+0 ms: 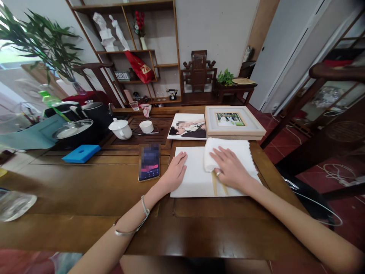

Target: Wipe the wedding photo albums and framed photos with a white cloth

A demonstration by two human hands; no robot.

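The white board [195,171] lies on the worktop [94,194]; at its left, the left hand [175,174], at its right, the right hand [231,169] (wearing a ring [218,174]) on white cloth [241,148], each grip flat, uncurled.

Shelf [167,65]: upper left of the frame; white bust [105,34], red flowers [139,23] in white vase [143,43], red bag [141,68], black telephone [172,94].
Plant [42,38]: leafy, upper left.
Kettle [96,116]: black, left of the frame, beside a glass-lidded pan [73,130].
Teapot [121,129]: white, lidded, left of centre, near a white cup [146,127].
Blue block [81,153]: flat on the counter [85,198], left.
Phone [149,161]: screen up, lit, just left of centre.
Chair [199,72]: carved dark wood, upper centre.
Door [285,49]: pale, upper right.
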